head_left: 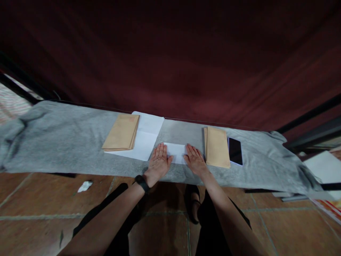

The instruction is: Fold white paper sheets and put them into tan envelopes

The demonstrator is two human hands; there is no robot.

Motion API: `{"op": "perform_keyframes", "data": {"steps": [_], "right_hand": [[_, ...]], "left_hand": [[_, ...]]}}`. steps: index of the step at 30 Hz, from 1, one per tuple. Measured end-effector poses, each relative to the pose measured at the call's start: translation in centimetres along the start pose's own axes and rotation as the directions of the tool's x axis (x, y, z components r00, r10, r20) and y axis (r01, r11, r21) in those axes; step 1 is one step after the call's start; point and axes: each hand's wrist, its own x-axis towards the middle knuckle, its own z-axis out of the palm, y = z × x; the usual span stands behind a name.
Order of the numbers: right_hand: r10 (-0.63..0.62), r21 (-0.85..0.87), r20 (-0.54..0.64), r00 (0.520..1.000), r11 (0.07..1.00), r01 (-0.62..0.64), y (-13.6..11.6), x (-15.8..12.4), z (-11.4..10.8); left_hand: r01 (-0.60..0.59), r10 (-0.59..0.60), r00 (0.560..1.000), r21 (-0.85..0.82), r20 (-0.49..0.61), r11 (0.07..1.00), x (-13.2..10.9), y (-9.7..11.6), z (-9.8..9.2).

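A folded white sheet of paper [176, 153] lies on the grey cloth in front of me. My left hand [159, 161] presses flat on its left end, fingers stretched out. On the right end rests my right hand [195, 159], also flat with fingers extended. To the left, a stack of brown envelopes [121, 132] lies partly over larger white sheets [146, 137]. More brown envelopes [217, 147] lie just right of my right hand.
A grey cloth [66, 138] covers the long narrow surface. A phone [235, 151] lies right of the envelopes. Behind hangs a dark red curtain [170, 64]. On the tiled floor is a crumpled white scrap [85, 186]; a white panel [323, 169] stands at the far right.
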Motion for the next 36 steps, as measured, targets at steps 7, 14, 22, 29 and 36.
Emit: {"op": "perform_keyframes", "data": {"steps": [7,14,22,29,36], "right_hand": [[0.009,-0.009,0.003,1.000,1.000,-0.008,-0.1,0.0,0.0],[0.006,-0.003,0.022,1.000,1.000,-0.006,-0.4,0.0,-0.4],[-0.003,-0.002,-0.022,1.000,1.000,0.003,-1.0,-0.1,-0.7],[-0.173,0.062,0.005,0.985,0.983,0.172,-3.2,-0.6,-0.1],[-0.119,-0.002,0.003,0.993,0.993,0.119,-2.7,-1.0,0.8]], "left_hand": [[0.017,-0.018,0.996,-0.013,-0.082,1.000,-0.1,0.2,-0.4],[-0.288,0.289,0.957,-0.079,0.007,0.954,-1.1,2.0,-1.2],[-0.301,0.305,0.950,-0.068,0.062,0.951,-1.6,2.4,-0.7],[-0.265,0.269,0.962,-0.082,0.039,0.961,-1.7,2.5,0.0],[-0.231,0.238,0.969,-0.092,0.070,0.968,-1.7,2.4,-0.2]]}}
